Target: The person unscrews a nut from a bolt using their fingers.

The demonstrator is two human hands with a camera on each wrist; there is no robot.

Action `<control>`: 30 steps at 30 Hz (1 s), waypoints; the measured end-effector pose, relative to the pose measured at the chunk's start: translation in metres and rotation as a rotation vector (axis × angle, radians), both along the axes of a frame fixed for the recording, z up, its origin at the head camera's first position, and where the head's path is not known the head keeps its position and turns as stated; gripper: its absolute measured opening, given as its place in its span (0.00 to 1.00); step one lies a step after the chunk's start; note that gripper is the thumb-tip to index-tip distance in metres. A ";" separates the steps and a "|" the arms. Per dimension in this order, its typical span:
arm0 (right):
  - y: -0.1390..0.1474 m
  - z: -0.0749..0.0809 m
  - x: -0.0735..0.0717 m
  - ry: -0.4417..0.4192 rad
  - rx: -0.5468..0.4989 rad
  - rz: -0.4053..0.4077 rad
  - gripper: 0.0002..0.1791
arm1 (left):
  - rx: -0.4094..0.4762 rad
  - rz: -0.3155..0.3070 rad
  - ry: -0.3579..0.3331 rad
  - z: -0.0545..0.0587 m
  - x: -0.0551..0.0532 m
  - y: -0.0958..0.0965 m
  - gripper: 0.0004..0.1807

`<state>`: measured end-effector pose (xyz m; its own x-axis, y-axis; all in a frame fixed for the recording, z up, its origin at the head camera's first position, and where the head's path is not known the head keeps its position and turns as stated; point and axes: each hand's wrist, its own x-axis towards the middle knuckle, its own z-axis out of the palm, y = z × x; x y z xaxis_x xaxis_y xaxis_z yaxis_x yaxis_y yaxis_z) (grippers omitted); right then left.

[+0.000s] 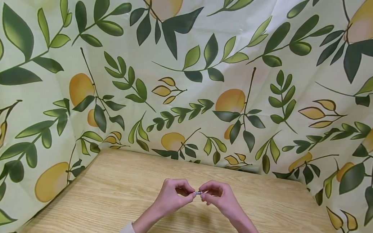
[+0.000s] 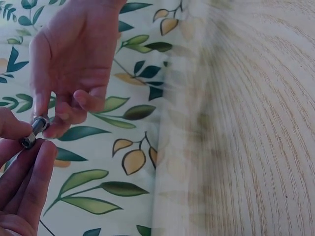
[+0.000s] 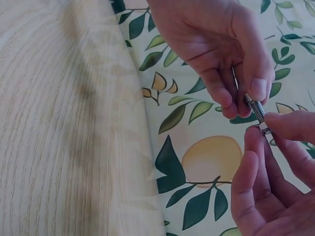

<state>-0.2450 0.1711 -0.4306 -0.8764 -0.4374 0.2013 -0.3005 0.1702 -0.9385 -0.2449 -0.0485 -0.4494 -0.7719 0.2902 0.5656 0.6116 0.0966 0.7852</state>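
Observation:
A small silver bolt (image 1: 197,193) is held between both hands above the table. My left hand (image 1: 171,197) pinches one end between thumb and fingers; in the left wrist view a socket-like end of the bolt (image 2: 33,133) shows there. At the other end, the fingertips of my right hand (image 1: 223,200) pinch a small metal ring (image 3: 266,131) around the bolt; whether it is a nut or a washer I cannot tell. Threads show on the bolt (image 3: 256,109) between the hands in the right wrist view. Fingertips partly hide both ends.
Beneath the hands lies a light wood-grain table (image 1: 129,184). A cloth (image 1: 187,105) printed with leaves and orange fruit hangs behind the table and along its sides.

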 end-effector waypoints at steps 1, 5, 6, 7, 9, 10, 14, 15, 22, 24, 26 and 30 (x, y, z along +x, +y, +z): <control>0.000 0.000 0.000 0.006 -0.004 0.003 0.15 | 0.002 0.000 -0.002 0.000 0.000 0.000 0.04; 0.000 0.000 0.000 0.008 0.000 0.001 0.17 | 0.012 -0.002 0.001 0.000 0.000 0.000 0.04; 0.000 0.000 0.000 0.000 0.006 0.001 0.17 | 0.013 -0.002 0.004 0.000 0.000 0.000 0.04; 0.000 0.000 0.000 -0.009 0.008 0.005 0.18 | 0.014 0.000 0.007 0.000 0.000 0.000 0.04; 0.000 0.000 -0.001 -0.021 0.013 0.009 0.17 | 0.014 0.000 0.011 0.000 0.000 0.000 0.04; 0.000 0.000 -0.001 -0.021 0.014 0.013 0.17 | 0.013 0.000 0.013 0.000 0.000 0.000 0.04; 0.000 0.001 0.000 -0.003 0.007 0.002 0.15 | 0.012 -0.001 0.008 0.000 0.000 0.001 0.04; 0.000 0.001 0.000 0.002 0.004 -0.001 0.14 | 0.013 -0.002 0.008 0.000 0.000 0.001 0.03; -0.001 0.003 0.004 0.022 -0.032 -0.005 0.16 | 0.015 -0.005 -0.001 0.000 0.000 0.001 0.03; -0.001 0.004 0.004 0.009 -0.033 -0.021 0.22 | 0.015 -0.003 -0.003 0.000 0.000 0.001 0.04; -0.002 0.004 0.004 -0.015 -0.017 -0.045 0.24 | 0.014 0.000 -0.005 0.001 0.000 0.001 0.04; -0.003 0.003 0.003 -0.071 0.024 -0.063 0.20 | 0.014 0.008 -0.005 0.001 0.000 0.000 0.04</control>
